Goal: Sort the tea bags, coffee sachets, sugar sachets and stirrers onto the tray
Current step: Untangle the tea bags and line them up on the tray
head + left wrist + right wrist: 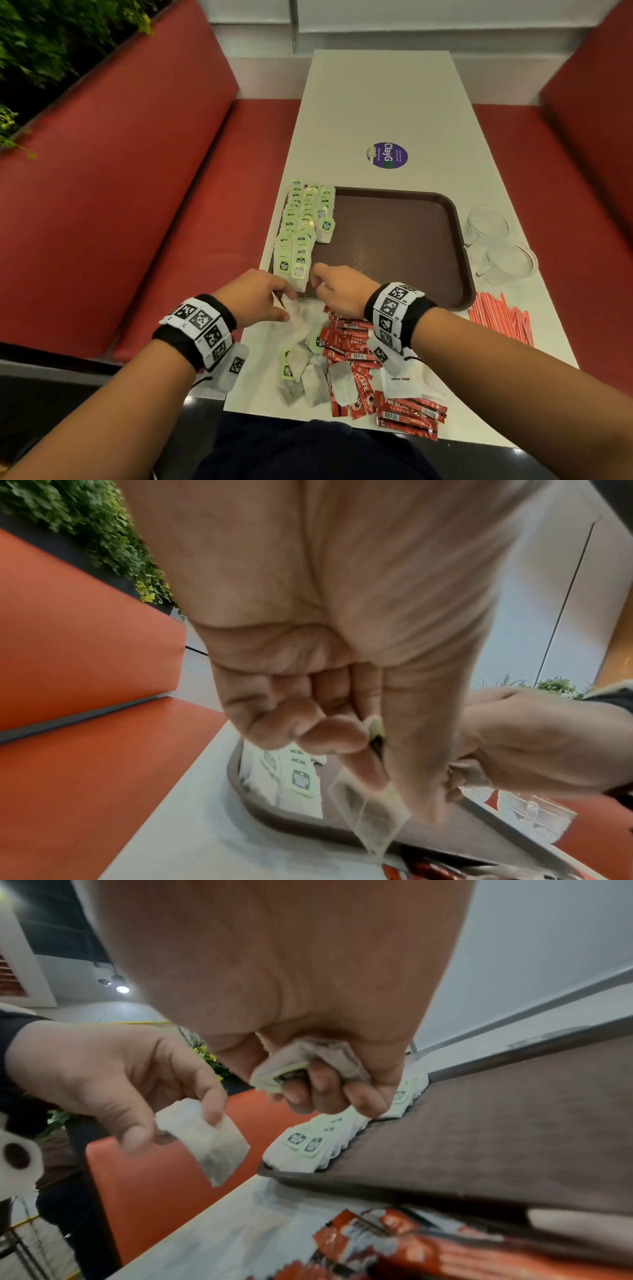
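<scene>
Nearest the person, unsorted Nescafé coffee sachets [394, 407], loose tea bags [301, 373] and a white sugar sachet [400, 380] lay heaped on the white table [376, 102]. Above them, the left hand [255, 296] pinched one tea bag [205, 1139] between thumb and fingertips, seemingly ready to place. The right hand [339, 289] curled its fingers round several bunched tea bags [308, 1058], apparently a reserve. Beyond, overlapping tea-bag rows [303, 226] lined the brown tray [411, 240], left side; striped stirrers [500, 315] waited right of it.
</scene>
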`<state>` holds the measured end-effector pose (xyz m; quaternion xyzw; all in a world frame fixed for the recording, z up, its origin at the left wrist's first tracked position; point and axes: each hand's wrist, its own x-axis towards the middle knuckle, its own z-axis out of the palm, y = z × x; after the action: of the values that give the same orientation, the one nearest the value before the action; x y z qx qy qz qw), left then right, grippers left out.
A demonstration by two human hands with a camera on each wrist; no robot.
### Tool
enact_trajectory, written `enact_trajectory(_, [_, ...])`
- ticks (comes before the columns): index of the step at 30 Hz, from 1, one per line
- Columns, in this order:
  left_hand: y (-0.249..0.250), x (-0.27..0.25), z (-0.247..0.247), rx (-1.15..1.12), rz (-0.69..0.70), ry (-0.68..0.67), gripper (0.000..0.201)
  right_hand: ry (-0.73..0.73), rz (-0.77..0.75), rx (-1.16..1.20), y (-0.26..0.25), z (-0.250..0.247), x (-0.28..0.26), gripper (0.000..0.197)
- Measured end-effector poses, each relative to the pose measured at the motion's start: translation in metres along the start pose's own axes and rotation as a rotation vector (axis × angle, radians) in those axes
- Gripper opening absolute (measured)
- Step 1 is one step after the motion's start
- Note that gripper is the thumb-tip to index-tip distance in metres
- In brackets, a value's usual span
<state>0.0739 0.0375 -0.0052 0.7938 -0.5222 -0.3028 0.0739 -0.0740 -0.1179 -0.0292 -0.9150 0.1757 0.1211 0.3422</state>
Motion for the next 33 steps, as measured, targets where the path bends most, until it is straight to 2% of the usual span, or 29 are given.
enact_trajectory(3, [0.009, 0.013, -0.001, 0.03, 0.032, 0.069, 0.014, 0.017, -0.063, -0.025, 0.01, -0.006, -0.005, 0.027])
enact_trajectory(6, [0.017, 0.025, 0.001, 0.06, 0.08, 0.148, 0.022, 0.095, -0.097, 0.025, 0.018, -0.008, -0.005, 0.039])
enact_trajectory(8, [0.022, 0.034, 0.002, 0.116, 0.139, 0.176, 0.025, 0.179, -0.127, 0.043, 0.021, -0.008, -0.002, 0.034])
enact_trajectory(11, [0.027, 0.045, 0.001, 0.031, 0.241, 0.281, 0.018, 0.281, -0.106, 0.014, 0.03, -0.01, 0.004, 0.022])
enact_trajectory(14, [0.029, 0.056, 0.0, -0.015, 0.31, 0.378, 0.014, 0.322, -0.09, 0.081, 0.039, -0.01, 0.006, 0.013])
enact_trajectory(17, [0.031, 0.065, -0.004, -0.046, 0.318, 0.391, 0.012, 0.351, -0.077, 0.182, 0.045, -0.011, 0.008, 0.007])
enact_trajectory(20, [0.035, 0.077, -0.01, -0.121, 0.206, 0.347, 0.014, 0.367, -0.027, 0.185, 0.051, -0.016, 0.012, 0.005])
enact_trajectory(22, [0.036, 0.089, -0.015, -0.146, 0.121, 0.324, 0.016, 0.374, 0.041, 0.198, 0.056, -0.021, 0.011, 0.015])
enact_trajectory(24, [0.032, 0.107, -0.02, -0.061, 0.052, 0.271, 0.018, 0.356, 0.119, 0.226, 0.062, -0.027, 0.007, 0.029])
enact_trajectory(26, [0.028, 0.129, -0.024, 0.093, -0.011, 0.148, 0.021, 0.328, 0.182, 0.246, 0.066, -0.032, 0.003, 0.034])
enact_trajectory(29, [0.027, 0.162, -0.031, 0.243, -0.089, 0.0, 0.026, 0.337, 0.221, 0.264, 0.074, -0.037, -0.002, 0.027])
enact_trajectory(33, [0.03, 0.198, -0.042, 0.356, -0.211, -0.074, 0.029, 0.329, 0.224, 0.247, 0.08, -0.038, -0.007, 0.02])
